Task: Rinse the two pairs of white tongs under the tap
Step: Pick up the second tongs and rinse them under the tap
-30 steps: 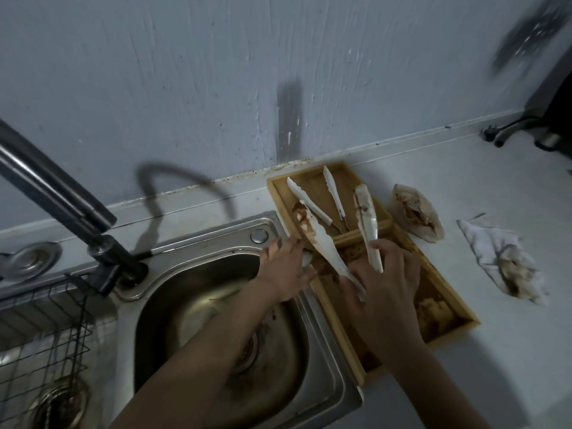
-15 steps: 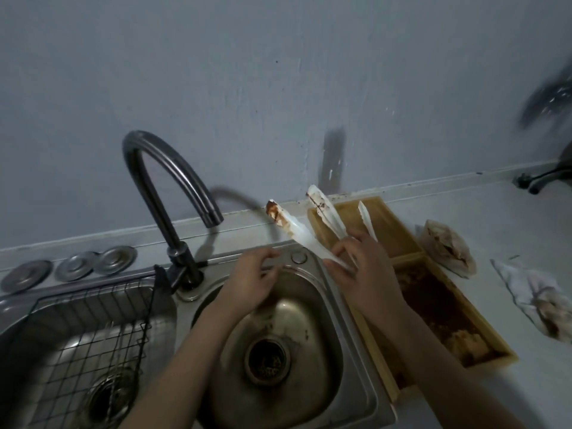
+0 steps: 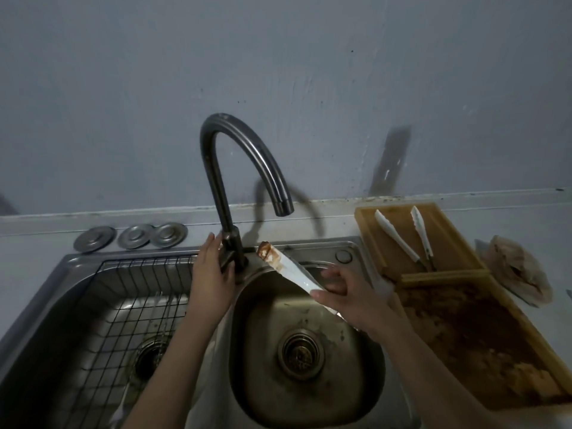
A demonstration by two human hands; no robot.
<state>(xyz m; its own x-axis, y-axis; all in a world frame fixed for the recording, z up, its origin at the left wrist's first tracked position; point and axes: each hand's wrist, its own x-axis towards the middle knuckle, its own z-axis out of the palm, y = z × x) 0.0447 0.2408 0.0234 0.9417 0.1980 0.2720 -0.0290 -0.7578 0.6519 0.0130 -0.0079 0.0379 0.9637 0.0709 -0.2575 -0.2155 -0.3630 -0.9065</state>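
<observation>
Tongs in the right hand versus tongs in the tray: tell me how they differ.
The held tongs are gripped by the right hand over the sink; the tray tongs lie untouched in the wooden tray. The held tongs carry brown smears at the tip; the tray tongs look clean from here. The held tongs' arms are together; the tray tongs are splayed. Both are white.

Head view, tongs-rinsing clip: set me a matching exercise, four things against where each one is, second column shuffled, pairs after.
Things
1. left hand
2. stained white tongs
3. clean-looking white tongs
4. spout of the tap

Places
A. lying in the wooden tray's far compartment
B. on the tap's base
C. held in the right hand over the round sink basin
D. above the basin, no water visible

Pairs: 1-B, 2-C, 3-A, 4-D
</observation>
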